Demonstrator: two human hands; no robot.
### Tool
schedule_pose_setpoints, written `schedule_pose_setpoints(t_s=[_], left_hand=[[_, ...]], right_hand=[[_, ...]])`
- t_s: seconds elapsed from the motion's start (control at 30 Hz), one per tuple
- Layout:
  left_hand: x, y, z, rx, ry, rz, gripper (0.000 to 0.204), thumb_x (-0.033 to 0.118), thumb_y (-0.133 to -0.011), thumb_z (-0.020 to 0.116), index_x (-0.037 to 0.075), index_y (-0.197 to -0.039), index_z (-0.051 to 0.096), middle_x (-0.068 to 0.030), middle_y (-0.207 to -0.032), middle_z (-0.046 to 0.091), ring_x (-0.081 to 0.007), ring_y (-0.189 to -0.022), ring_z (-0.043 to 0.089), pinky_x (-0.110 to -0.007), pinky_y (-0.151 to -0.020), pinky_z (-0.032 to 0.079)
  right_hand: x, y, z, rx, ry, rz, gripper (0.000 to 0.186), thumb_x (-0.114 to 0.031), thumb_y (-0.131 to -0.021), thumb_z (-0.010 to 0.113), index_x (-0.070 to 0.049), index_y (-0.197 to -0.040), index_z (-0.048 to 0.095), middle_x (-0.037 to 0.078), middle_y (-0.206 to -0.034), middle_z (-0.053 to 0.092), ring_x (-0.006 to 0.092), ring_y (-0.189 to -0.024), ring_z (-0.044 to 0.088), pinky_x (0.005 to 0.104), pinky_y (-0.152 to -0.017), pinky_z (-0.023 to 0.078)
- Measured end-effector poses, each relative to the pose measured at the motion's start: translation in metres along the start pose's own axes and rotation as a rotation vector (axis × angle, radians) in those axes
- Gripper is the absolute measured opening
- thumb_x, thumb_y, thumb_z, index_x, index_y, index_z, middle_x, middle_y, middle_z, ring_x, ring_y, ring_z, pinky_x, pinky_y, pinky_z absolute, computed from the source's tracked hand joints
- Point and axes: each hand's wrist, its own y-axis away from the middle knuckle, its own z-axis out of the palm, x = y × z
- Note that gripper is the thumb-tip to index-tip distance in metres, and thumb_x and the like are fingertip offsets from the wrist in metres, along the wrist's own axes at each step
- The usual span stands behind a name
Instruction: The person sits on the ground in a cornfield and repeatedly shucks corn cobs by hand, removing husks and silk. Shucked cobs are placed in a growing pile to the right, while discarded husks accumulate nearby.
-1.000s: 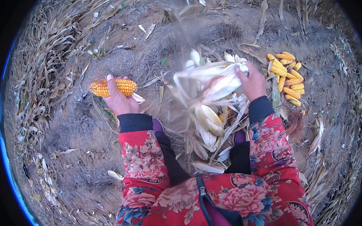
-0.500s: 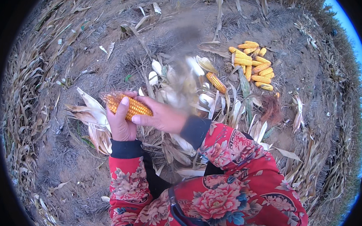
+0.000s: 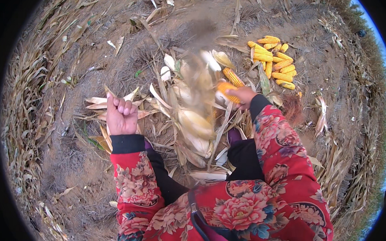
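Observation:
My left hand is closed, its fingers curled toward the palm. Pale leaves of a corn husk fan out from behind it on both sides; the gripped part is hidden. On the other side, my right hand grips a bare yellow corn cob, slightly blurred. That cob is just in front of another husked cob lying on the ground. Between my hands lies a heap of corn ears in pale husks, partly blurred by a grey smudge over the picture.
A pile of husked yellow cobs lies on the soil at the far right. Reddish-brown corn silk sits nearer me. My purple shoes stand close to the heap. Dry stalks and leaves cover the ground along both sides.
My hands have come apart. The right one has carried the bare cob rightward, away from the left hand, which has curled closed beside the husk leaves.

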Motion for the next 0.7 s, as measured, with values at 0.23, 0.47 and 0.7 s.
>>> schedule_pose_setpoints(t_s=[0.23, 0.47, 0.7], left_hand=[[0.003, 0.001, -0.001, 0.064, 0.033, -0.048, 0.031, 0.031, -0.101, 0.05, 0.013, -0.075, 0.051, 0.0018, -0.062, 0.043, -0.014, -0.058, 0.044, -0.028, -0.057, 0.038], [0.006, 0.004, -0.015, 0.139, -0.047, 0.004, 0.014, 0.011, -0.091, 0.064, 0.007, -0.103, 0.06, -0.0043, -0.093, 0.065, -0.0164, -0.078, 0.06, -0.031, -0.071, 0.052], [0.016, 0.014, -0.016, 0.099, -0.053, -0.057, 0.014, 0.012, -0.093, 0.061, 0.005, -0.106, 0.059, -0.0049, -0.09, 0.065, -0.0168, -0.077, 0.059, -0.031, -0.072, 0.052]], right_hand=[[0.025, -0.014, -0.093, 0.45, -1.031, -0.3, 0.024, -0.028, -0.096, 0.059, -0.006, -0.106, 0.055, 0.007, -0.086, 0.064, 0.0111, -0.066, 0.06, 0.0233, -0.059, 0.054], [0.024, -0.062, 0.056, 0.006, 0.38, -0.244, 0.037, -0.026, -0.086, 0.064, -0.004, -0.114, 0.062, 0.007, -0.092, 0.067, 0.0135, -0.074, 0.066, 0.0281, -0.063, 0.053], [0.128, -0.093, 0.19, 0.089, 0.801, -0.203, 0.068, -0.036, -0.074, 0.074, -0.001, -0.127, 0.05, 0.024, -0.12, 0.059, 0.0375, -0.114, 0.057, 0.0421, -0.099, 0.045]])
